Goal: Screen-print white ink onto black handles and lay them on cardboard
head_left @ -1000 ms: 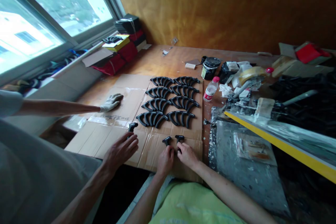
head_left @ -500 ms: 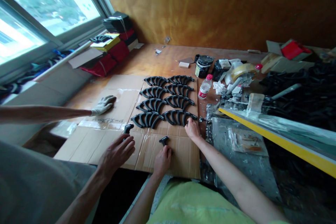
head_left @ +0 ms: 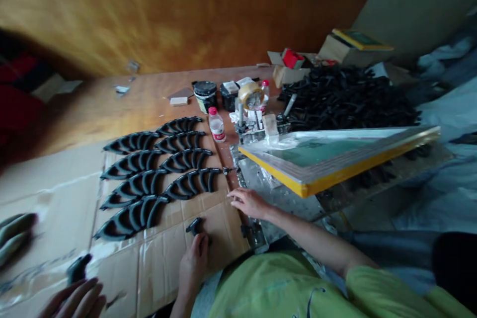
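Fingers (head_left: 201,244) of left hand (head_left: 193,264) pinch black handle (head_left: 194,226), long axis pointing away across cardboard (head_left: 220,212); right hand (head_left: 249,203), loosely open, by its right edge.

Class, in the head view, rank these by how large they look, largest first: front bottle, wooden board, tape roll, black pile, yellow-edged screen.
1. Wooden board
2. Yellow-edged screen
3. Black pile
Front bottle and tape roll: smallest, too alike to rank.
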Action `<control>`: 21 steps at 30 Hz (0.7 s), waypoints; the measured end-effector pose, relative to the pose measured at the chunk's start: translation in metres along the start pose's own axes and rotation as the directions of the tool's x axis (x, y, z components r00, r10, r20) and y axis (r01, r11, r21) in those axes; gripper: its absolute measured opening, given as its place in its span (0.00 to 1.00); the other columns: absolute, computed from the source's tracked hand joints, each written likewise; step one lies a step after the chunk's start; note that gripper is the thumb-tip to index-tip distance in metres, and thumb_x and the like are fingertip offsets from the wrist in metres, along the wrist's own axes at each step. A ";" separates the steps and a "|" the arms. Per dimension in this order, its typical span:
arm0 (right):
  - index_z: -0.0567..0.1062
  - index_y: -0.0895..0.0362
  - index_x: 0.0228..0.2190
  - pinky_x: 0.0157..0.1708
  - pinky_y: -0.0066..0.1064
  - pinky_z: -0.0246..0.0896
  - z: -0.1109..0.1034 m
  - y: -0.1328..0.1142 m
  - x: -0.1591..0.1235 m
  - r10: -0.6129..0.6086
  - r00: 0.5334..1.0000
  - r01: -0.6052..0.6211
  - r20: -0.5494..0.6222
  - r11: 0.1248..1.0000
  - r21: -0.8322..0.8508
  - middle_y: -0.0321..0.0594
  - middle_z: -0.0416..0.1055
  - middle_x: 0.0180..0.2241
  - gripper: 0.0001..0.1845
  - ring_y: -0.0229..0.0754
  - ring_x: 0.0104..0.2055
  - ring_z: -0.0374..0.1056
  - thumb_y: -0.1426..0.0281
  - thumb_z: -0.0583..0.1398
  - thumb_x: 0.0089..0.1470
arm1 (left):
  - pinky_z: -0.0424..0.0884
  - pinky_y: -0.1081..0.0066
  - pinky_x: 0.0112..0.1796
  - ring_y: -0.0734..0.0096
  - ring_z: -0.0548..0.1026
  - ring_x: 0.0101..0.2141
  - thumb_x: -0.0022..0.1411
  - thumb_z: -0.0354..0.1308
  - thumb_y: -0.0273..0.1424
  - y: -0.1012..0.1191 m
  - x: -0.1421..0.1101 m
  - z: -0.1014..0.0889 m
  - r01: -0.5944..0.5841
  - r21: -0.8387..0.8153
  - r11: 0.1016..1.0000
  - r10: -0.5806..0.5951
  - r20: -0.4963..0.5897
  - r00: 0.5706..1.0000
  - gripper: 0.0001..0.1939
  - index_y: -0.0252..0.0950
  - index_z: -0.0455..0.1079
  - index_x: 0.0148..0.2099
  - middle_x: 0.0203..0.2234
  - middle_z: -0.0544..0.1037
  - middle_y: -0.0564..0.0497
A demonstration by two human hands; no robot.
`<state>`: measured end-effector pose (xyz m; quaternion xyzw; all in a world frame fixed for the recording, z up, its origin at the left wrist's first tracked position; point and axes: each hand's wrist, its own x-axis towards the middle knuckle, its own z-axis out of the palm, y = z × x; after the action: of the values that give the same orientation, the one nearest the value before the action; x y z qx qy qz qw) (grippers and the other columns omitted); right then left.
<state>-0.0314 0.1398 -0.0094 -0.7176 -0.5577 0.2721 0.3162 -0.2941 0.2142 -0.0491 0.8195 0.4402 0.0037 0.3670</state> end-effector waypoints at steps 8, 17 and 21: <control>0.77 0.56 0.43 0.49 0.34 0.58 -0.168 0.139 -0.113 0.263 0.904 -0.412 -0.337 0.747 -0.521 0.47 0.74 0.44 0.20 0.47 0.49 0.65 0.81 0.50 0.55 | 0.66 0.71 0.26 0.57 0.80 0.31 0.66 0.46 0.40 0.038 -0.006 0.033 0.116 0.106 0.988 -0.109 -0.066 0.992 0.15 0.41 0.67 0.49 0.30 0.80 0.47; 0.76 0.57 0.38 0.46 0.43 0.54 -0.227 0.211 -0.146 0.166 0.955 -0.290 -0.244 0.683 -0.671 0.50 0.72 0.39 0.15 0.53 0.48 0.60 0.81 0.53 0.53 | 0.61 0.75 0.24 0.69 0.73 0.22 0.65 0.46 0.39 0.164 -0.015 0.092 0.077 0.045 0.996 -0.064 -0.248 0.967 0.14 0.40 0.69 0.46 0.19 0.73 0.55; 0.75 0.57 0.41 0.48 0.37 0.55 -0.227 0.200 -0.132 -0.009 0.970 -0.120 -0.244 0.854 -0.507 0.46 0.71 0.42 0.13 0.48 0.47 0.62 0.77 0.57 0.55 | 0.64 0.75 0.28 0.69 0.76 0.26 0.65 0.46 0.40 0.194 -0.028 0.118 0.126 -0.014 0.992 -0.125 -0.268 0.955 0.16 0.38 0.69 0.47 0.26 0.77 0.51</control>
<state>0.2323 -0.0578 -0.0080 -0.8192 -0.5473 0.0335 0.1678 -0.1335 0.0570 -0.0090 0.7823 0.5370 0.0906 0.3023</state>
